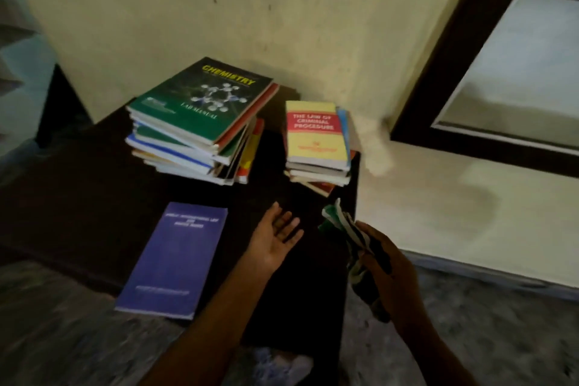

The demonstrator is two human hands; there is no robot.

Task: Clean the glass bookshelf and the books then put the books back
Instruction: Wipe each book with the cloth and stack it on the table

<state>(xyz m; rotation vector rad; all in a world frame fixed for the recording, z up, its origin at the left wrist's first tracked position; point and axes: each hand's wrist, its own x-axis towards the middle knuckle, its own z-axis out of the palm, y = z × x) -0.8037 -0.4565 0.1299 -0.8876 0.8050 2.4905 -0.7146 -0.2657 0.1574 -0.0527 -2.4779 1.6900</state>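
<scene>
- Purple flat paperback book [172, 260] lies on dark tabletop [78, 197], just left of left hand [275, 241]; long axis runs near-to-far, so that hand's nearer.
- Left fingers straight, palm up, holding nothing; right hand [391, 273] grips green-white striped cloth [341, 229].

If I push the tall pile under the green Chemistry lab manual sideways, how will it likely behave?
The pile looks unevenly stacked, edges fanned out, so a high push would probably slide upper books off. The Chemistry lab manual on top lies skewed and may slip first. Holding many books, it is likely heavy to lift whole.
</scene>
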